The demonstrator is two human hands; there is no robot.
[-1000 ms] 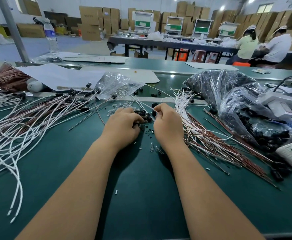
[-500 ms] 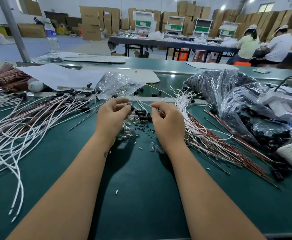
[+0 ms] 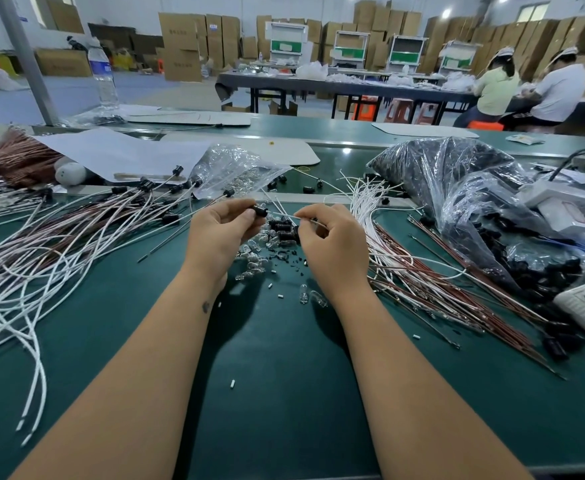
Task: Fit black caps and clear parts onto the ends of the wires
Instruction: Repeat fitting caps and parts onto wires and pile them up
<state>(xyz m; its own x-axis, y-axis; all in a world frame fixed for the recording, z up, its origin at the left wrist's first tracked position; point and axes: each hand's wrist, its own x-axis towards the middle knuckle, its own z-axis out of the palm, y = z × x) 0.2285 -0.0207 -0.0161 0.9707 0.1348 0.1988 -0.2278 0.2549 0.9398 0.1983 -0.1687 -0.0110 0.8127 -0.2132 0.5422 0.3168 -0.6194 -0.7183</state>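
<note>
Between left fingers [image 3: 246, 216], black cap [image 3: 260, 211] meets wire [image 3: 286, 216].

The worktop [image 3: 284, 393] is dark green, strewn with white wires [image 3: 14, 282] on the left and reddish-brown wires [image 3: 457, 299] on the right. A small pile of black caps [image 3: 284, 228] lies beside glassy clear parts [image 3: 253, 261]. Farther back sit a white paper sheet [image 3: 111, 154], a bag of black pieces [image 3: 457, 174] and brown cardboard boxes [image 3: 180, 43].

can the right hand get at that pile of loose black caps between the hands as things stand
Probably not right away: the right hand is pinching a white wire whose end meets the black cap held by the left hand. The loose black caps lie just beside its fingers, uncovered.
</note>
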